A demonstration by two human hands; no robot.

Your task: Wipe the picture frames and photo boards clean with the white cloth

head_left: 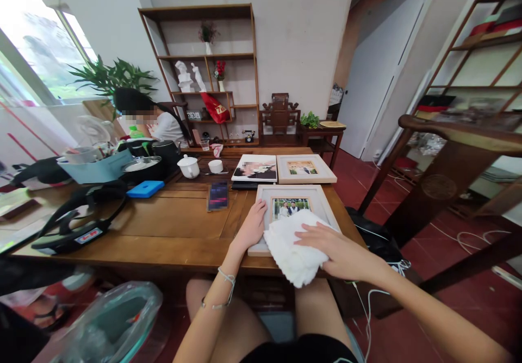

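White cloth (297,262) lying across near edge of near frame (318,200), under right hand (329,245) with fingers spread, right of left hand (253,225) at frame's left edge, pinch unclear.

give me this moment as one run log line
left hand: at left edge of picture frame | right hand: on white cloth | cloth: over frame's lower part

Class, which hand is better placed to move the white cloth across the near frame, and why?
Probably the right hand: it rests on the cloth, which covers part of the frame. The left hand is at the frame's left edge, seemingly steadying it.
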